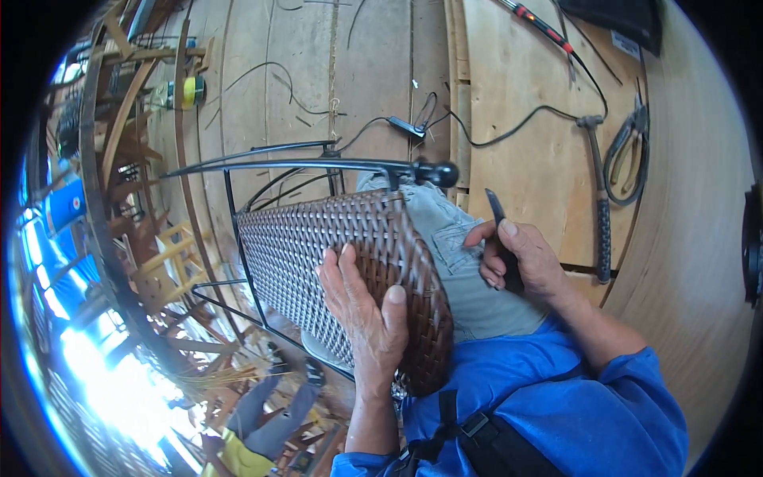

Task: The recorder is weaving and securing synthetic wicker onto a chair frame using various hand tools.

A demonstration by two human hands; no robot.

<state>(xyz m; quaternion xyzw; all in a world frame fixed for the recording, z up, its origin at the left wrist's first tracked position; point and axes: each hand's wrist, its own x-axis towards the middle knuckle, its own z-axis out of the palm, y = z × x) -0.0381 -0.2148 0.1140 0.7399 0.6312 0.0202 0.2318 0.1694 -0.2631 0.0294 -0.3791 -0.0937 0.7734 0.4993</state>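
Observation:
A brown woven wicker seat or back panel (306, 246) stands tilted across my lap, fixed to a black metal chair frame (318, 164) with a round knob at one end. My left hand (367, 324) lies on the weave with its fingers stretched out and its thumb apart. To the right of the panel, over my lap, my right hand (520, 258) is closed round a dark, narrow, knife-like tool (495, 205). Its slanted tip points up and away from the wicker; the rest is hidden in my fingers.
On the wooden board at right lie a hammer (599, 191), pliers (632, 147) and a corded soldering-iron-like tool (544, 30). Its cable runs to a small black box (406, 126). Wooden furniture frames (171, 266) crowd the left, where another person (270, 413) sits.

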